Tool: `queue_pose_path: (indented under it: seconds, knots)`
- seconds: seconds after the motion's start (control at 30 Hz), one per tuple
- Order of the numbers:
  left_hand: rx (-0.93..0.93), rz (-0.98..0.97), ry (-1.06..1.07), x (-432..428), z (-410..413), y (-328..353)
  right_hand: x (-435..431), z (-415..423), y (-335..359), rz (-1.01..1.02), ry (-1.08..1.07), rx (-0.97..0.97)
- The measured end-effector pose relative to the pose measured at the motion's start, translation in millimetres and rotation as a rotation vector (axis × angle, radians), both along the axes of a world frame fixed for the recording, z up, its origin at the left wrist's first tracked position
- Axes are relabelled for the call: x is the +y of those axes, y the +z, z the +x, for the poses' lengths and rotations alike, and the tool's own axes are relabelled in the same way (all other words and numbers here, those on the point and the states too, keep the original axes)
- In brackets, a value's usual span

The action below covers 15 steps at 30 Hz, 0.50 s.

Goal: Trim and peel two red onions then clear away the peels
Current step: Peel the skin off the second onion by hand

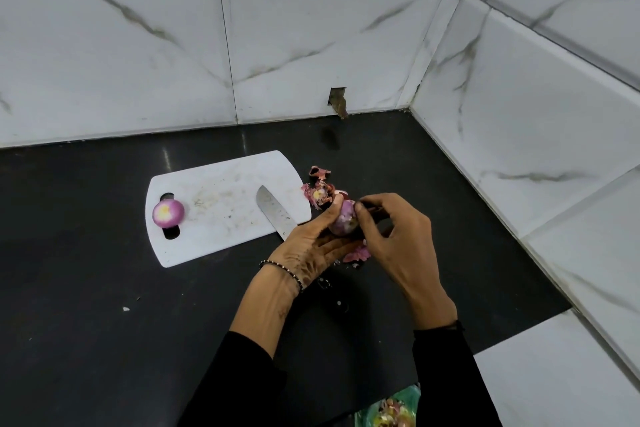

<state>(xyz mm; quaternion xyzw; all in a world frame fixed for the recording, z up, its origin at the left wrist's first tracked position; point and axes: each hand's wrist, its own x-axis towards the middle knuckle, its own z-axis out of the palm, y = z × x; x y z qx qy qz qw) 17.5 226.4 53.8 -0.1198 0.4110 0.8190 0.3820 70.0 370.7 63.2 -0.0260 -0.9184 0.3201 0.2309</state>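
Note:
My left hand (311,246) cups a partly peeled red onion (344,220) from below, just right of the white cutting board (221,218). The fingertips of my right hand (391,236) pinch the skin at the onion's top. A second onion (168,213), peeled and trimmed, rests at the board's left end over the handle slot. A knife (275,215) lies on the board's right side, its handle hidden under my left hand. Loose peels and a cut end (320,194) sit on the black counter behind the hands, and more peel (358,253) lies below them.
The black counter (86,288) meets white marble-tiled walls at the back and right, with a small hole in the back wall (338,101). A green container with peels (391,409) shows at the bottom edge. A white crumb (126,309) lies on the counter at left.

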Motion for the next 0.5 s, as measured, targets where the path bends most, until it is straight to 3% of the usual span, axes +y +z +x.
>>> queue_pose_path:
  seconds: [0.5]
  knots:
    - [0.036, -0.085, -0.015, -0.1, 0.6, -7.2, -3.3, 7.0, 2.6, -0.002, 0.060, -0.003]
